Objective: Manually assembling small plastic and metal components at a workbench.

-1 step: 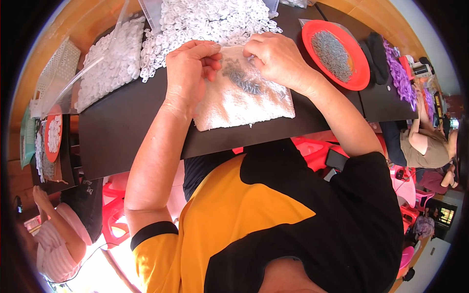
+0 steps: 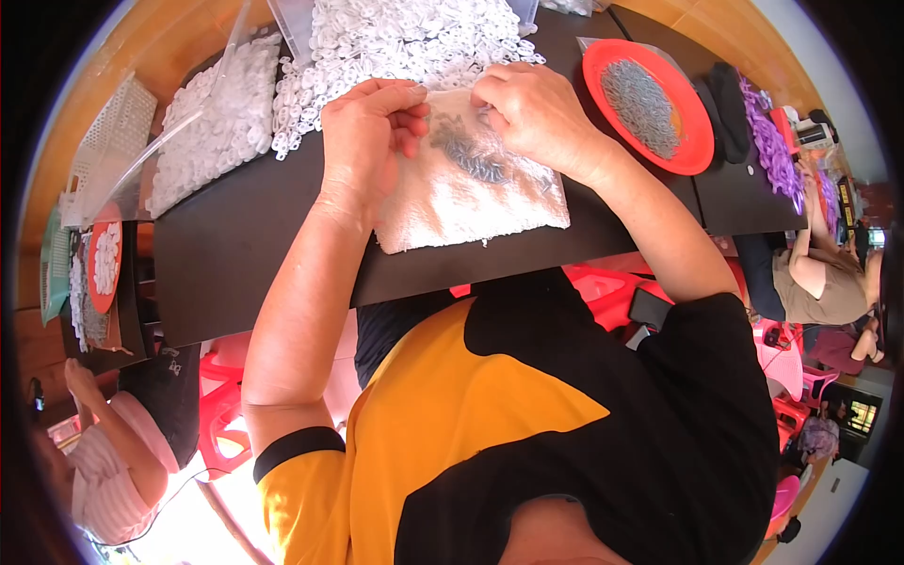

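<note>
My left hand (image 2: 372, 132) is above the left edge of a pale cloth (image 2: 471, 221), thumb and forefinger pinched together. What the pinch holds, if anything, is too small to make out. Across from it, my right hand (image 2: 541, 113) is closed, its fingers curled down over the cloth's far right part; their tips are partly hidden. On the cloth between and below both hands lies a small heap of grey metal screws or pins (image 2: 471, 160). Just beyond the hands spreads a big pile of small white plastic pieces (image 2: 405, 42), each with a hole.
A red oval tray (image 2: 699, 127) of grey metal pieces stands at right, beside a black item (image 2: 727, 113) and purple pieces (image 2: 772, 160). A clear bag of white parts (image 2: 212, 118) lies at left on the dark table (image 2: 245, 245). Other people sit at both sides.
</note>
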Demonstrator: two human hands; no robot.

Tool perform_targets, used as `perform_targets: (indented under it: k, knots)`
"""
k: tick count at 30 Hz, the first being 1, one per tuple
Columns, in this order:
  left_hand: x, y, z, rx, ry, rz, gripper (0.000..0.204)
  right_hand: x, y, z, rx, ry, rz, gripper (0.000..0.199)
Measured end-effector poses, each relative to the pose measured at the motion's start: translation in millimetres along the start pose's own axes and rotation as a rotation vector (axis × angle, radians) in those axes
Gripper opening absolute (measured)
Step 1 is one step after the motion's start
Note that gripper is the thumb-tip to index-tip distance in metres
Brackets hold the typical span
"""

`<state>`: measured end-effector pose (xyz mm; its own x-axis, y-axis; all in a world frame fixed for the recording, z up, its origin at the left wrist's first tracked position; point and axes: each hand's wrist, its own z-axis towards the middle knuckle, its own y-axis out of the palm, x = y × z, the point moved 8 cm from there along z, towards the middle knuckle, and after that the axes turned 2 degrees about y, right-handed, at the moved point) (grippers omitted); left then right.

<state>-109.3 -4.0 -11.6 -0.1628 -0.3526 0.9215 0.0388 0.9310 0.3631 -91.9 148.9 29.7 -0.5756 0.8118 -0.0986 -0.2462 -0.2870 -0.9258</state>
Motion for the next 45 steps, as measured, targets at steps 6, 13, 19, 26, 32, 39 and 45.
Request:
perform_targets:
  k: [6,13,19,26,32,39,45]
  knots:
    - [0,1,-1,-0.008,0.004,-0.025,0.008,-4,3,-1,-0.050,0.122,-0.164,0.017]
    - [-1,5,-1,-0.031,0.002,-0.055,0.008,-4,4,-2,0.021,0.047,-0.059,0.020]
    - [-2,6,-2,-0.039,-0.011,-0.075,0.008,2,1,-3,0.024,0.110,-0.077,0.012]
    - [-5,7,-2,-0.058,-0.023,-0.050,0.010,-2,10,-2,0.000,0.054,-0.095,0.020]
    - [-3,5,-4,-0.036,-0.003,-0.101,0.007,23,-5,12,-0.049,0.436,0.791,0.015]
    - [2,7,-6,-0.025,0.033,-0.109,0.007,13,2,10,0.014,0.544,1.183,0.016]
    - [2,7,-6,-0.032,0.024,-0.098,0.006,11,2,12,0.025,0.516,1.184,0.016]
